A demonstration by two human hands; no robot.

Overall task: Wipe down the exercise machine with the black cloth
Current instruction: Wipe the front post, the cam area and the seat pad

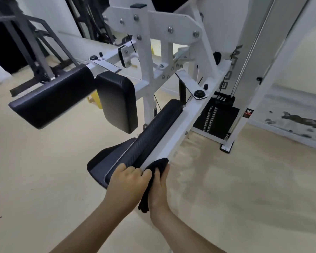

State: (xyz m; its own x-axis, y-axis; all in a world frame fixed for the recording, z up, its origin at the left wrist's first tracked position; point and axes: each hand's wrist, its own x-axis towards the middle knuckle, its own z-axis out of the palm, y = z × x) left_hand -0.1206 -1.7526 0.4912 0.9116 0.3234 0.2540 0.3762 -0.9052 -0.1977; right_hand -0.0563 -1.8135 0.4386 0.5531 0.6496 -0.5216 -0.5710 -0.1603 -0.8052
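Note:
The white-framed exercise machine [173, 35] fills the upper middle, with black pads. One long black arm pad [159, 128] runs along a white bar [173, 136] toward me. My left hand [128, 181] grips the near end of that pad, fingers curled over its edge. My right hand [160, 187] holds the black cloth [158, 164] against the near end of the white bar, fingers wrapped round the cloth. Part of the cloth hangs down between my two hands.
Two more black pads hang at the left, a long one [49, 99] and an upright one [117, 103]. A black weight stack [215, 115] stands at the right behind the bar. A dark grey machine frame [31, 44] stands at the back left. Beige floor [44, 179] lies all around.

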